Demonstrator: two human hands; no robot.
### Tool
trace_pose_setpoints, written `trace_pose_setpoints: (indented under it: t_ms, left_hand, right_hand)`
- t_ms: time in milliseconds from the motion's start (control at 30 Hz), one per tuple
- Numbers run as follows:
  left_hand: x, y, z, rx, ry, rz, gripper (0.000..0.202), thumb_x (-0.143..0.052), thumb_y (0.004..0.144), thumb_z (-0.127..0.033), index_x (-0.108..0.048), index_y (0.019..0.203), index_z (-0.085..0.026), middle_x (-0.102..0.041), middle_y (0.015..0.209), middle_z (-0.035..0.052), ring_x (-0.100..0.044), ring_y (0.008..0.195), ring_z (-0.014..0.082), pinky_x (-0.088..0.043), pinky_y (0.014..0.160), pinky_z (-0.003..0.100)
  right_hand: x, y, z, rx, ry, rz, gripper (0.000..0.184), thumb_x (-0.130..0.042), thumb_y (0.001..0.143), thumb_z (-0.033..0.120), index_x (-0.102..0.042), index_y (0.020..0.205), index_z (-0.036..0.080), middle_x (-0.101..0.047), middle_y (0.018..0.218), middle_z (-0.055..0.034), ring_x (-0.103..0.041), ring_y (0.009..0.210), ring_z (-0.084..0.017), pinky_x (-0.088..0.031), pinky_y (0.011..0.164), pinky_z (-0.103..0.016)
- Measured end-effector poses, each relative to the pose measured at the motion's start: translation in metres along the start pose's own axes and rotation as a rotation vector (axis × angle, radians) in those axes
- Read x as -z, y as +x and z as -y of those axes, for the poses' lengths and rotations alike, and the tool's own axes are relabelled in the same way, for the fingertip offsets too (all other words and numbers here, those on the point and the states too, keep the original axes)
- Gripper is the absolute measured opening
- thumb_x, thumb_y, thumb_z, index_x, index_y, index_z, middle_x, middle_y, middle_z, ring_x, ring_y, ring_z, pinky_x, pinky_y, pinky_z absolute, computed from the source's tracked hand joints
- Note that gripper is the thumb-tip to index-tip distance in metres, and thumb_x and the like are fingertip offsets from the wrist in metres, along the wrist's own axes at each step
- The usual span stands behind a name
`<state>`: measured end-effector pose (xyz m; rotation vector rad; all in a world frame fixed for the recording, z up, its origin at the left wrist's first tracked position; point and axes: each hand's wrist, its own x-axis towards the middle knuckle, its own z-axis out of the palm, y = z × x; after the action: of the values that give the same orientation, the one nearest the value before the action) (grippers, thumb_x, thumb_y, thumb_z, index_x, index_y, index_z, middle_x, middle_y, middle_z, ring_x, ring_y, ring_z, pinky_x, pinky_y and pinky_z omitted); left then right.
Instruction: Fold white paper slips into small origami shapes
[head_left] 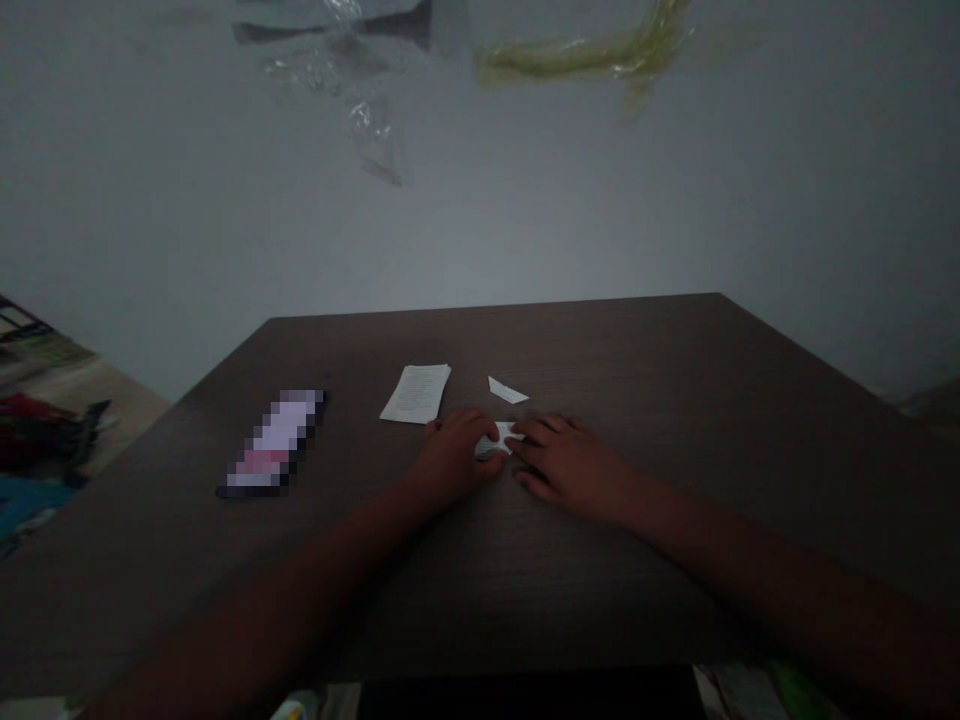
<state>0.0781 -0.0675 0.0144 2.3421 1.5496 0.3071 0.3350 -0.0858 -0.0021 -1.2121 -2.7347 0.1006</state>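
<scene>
A small folded white paper (501,439) lies on the dark wooden table (675,400), between my two hands. My left hand (454,456) rests on its left side with fingers curled over the paper's edge. My right hand (566,462) presses on its right side with fingertips together on the paper. Most of the paper is hidden under the fingers. The light is dim.
A white printed paper slip (416,392) lies just beyond my left hand. A small white paper scrap (508,390) lies beyond the folded piece. A blurred-out flat object (274,445) sits at the left. Clear plastic wrappers (375,130) hang on the wall behind.
</scene>
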Motion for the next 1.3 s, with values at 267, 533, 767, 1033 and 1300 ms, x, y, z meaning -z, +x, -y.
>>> trace_pose_setpoints:
  t_ms: [267,533,767,1033,1300]
  left_hand:
    - [-0.002,0.001,0.007,-0.072,0.061,0.031,0.038,-0.084,0.117,-0.027,-0.093,0.153,-0.033,-0.087,0.161,0.0100,-0.077,0.158,0.0420,-0.058,0.135,0.061]
    - [0.001,0.000,0.004,-0.073,0.068,0.033,0.034,-0.088,0.117,-0.023,-0.095,0.150,-0.029,-0.088,0.162,0.0112,-0.079,0.157,0.0418,-0.060,0.134,0.062]
    - [0.009,-0.003,-0.004,-0.063,0.086,0.053,0.031,-0.087,0.119,-0.022,-0.096,0.148,-0.026,-0.088,0.164,0.0130,-0.080,0.161,0.0431,-0.060,0.135,0.063]
    - [0.003,0.004,-0.002,-0.054,0.043,0.038,0.032,-0.092,0.115,-0.020,-0.097,0.146,-0.027,-0.088,0.160,0.0128,-0.080,0.159,0.0427,-0.059,0.137,0.068]
    - [-0.005,-0.003,0.009,-0.118,0.028,0.046,0.032,-0.087,0.113,-0.022,-0.099,0.140,-0.032,-0.094,0.149,0.0091,-0.088,0.145,0.0369,-0.062,0.137,0.058]
  right_hand:
    - [0.000,-0.001,0.005,-0.019,-0.024,-0.031,0.050,-0.078,0.128,0.039,-0.084,0.176,0.026,-0.078,0.183,-0.0217,-0.076,0.163,-0.049,-0.068,0.131,-0.071]
    - [0.005,-0.002,0.003,0.001,-0.015,-0.064,0.033,-0.078,0.128,0.034,-0.098,0.154,0.034,-0.079,0.183,-0.0151,-0.076,0.162,-0.045,-0.068,0.130,-0.065]
    - [0.011,0.002,-0.001,-0.077,-0.017,-0.031,0.032,-0.077,0.127,0.036,-0.101,0.148,0.038,-0.080,0.182,-0.0146,-0.073,0.161,-0.047,-0.069,0.122,-0.065]
    - [0.023,0.005,-0.017,-0.242,-0.054,0.032,0.030,-0.076,0.126,0.036,-0.103,0.139,0.032,-0.081,0.181,-0.0171,-0.074,0.160,-0.050,-0.070,0.119,-0.065]
    - [0.014,0.007,-0.010,-0.243,0.025,0.001,0.033,-0.075,0.125,0.036,-0.101,0.144,0.029,-0.085,0.173,-0.0180,-0.075,0.157,-0.046,-0.065,0.124,-0.063]
